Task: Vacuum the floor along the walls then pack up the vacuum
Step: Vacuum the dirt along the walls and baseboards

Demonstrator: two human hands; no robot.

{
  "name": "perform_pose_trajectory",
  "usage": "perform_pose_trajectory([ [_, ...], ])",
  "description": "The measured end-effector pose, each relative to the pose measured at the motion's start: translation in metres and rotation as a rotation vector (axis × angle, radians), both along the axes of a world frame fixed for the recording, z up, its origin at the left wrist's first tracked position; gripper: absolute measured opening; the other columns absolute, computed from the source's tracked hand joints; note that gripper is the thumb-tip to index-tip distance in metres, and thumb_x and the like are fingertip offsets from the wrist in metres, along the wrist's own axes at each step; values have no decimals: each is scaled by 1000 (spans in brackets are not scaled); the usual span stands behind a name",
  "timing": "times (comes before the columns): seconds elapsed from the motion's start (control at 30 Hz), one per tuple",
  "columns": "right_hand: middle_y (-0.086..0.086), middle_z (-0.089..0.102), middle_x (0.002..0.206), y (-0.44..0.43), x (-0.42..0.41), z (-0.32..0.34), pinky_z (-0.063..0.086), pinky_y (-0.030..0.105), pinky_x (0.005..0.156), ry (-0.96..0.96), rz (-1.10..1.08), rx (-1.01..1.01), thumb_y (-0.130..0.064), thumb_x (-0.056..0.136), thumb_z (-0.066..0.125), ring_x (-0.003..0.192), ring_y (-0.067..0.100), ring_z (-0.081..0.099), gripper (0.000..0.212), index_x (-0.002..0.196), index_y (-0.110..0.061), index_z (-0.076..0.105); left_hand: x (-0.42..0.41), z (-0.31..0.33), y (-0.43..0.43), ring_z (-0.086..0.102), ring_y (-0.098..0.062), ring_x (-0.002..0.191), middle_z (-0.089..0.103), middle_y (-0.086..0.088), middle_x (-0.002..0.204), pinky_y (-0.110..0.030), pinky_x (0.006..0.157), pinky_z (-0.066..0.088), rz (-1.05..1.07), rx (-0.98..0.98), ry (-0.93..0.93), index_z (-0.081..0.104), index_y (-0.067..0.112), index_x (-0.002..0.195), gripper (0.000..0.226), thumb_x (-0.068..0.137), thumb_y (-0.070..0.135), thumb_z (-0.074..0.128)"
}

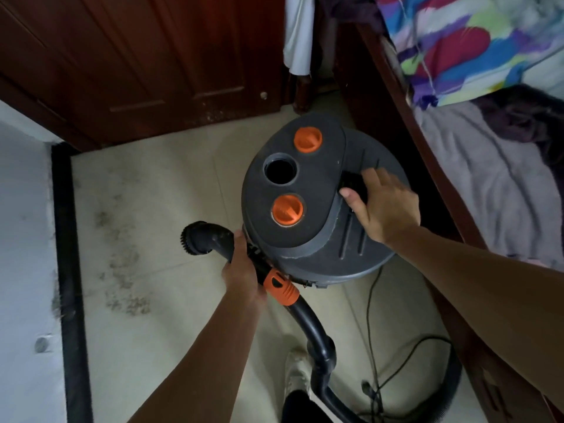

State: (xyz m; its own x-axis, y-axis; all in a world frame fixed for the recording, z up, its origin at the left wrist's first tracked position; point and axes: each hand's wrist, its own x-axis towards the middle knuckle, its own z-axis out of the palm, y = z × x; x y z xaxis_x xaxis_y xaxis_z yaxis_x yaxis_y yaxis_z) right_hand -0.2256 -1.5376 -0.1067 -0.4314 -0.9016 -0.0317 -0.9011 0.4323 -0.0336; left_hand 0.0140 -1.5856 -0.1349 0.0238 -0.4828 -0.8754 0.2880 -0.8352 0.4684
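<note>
Two hands work at centre frame: the left hand (241, 270) grasps the curved black plastic hose wand (218, 236); the right hand (386, 206) lies atop the round dark grey plastic vacuum drum (305, 184) on the pale floor tiles (152, 193), though I cannot tell whether its fingers curl.

Dim, flat indoor light — soft shadows, no glare, slight overall softness, wide-angle bending at the edges.

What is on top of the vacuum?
On the vacuum: two orange caps with an open hole between them, and the right hand resting on a black part. The hand covers most of that part, and the hole's inside is too dark to see.
</note>
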Motion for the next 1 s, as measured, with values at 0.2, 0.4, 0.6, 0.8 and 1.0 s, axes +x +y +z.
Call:
perform_pose_trajectory([
  [0.2, 18, 55, 128, 1, 17, 13, 41, 49, 96, -43, -84, 77, -66, 95, 13, 118, 39, 50, 76, 134, -10, 46, 39, 10, 3, 66, -17, 59, 69, -6, 74, -33, 64, 56, 29, -24, -13, 56, 18, 91, 29, 88, 46, 65],
  [0.4, 19, 47, 143, 15, 127, 28, 35, 52, 103, -120, 97, -282, -19, 86, 59, 127, 41, 46, 48, 133, -9, 56, 122, 14, 10, 61, -20, 59, 63, -10, 73, -38, 72, 56, 120, 20, -10, 53, 16, 101, 41, 85, 52, 65],
  [0.6, 0, 67, 119, 69, 305, -11, 52, 36, 89, -620, 184, -4, -36, 83, 66, 108, 22, 63, 39, 118, -20, 66, 229, -10, 22, 63, -18, 47, 61, -9, 63, -41, 67, 55, 215, -32, 70, 47, 12, 96, 38, 91, 48, 58],
  [0.8, -6, 67, 88, 94, 429, -117, 48, 30, 67, -899, 87, 387, -35, 77, 68, 80, 19, 64, 32, 106, -31, 57, 331, -95, 46, 63, -30, 82, 57, -16, 97, -53, 84, 52, 262, -5, 142, 41, 11, 117, 46, 93, 47, 54],
  [1.0, 3, 64, 78, 105, 477, -259, 48, 34, 63, -820, 89, 340, -26, 83, 67, 70, 25, 63, 25, 104, -19, 54, 414, -236, 71, 64, -33, 96, 64, -18, 106, -46, 84, 52, -34, 17, 72, 51, 4, 115, 45, 99, 45, 43],
])
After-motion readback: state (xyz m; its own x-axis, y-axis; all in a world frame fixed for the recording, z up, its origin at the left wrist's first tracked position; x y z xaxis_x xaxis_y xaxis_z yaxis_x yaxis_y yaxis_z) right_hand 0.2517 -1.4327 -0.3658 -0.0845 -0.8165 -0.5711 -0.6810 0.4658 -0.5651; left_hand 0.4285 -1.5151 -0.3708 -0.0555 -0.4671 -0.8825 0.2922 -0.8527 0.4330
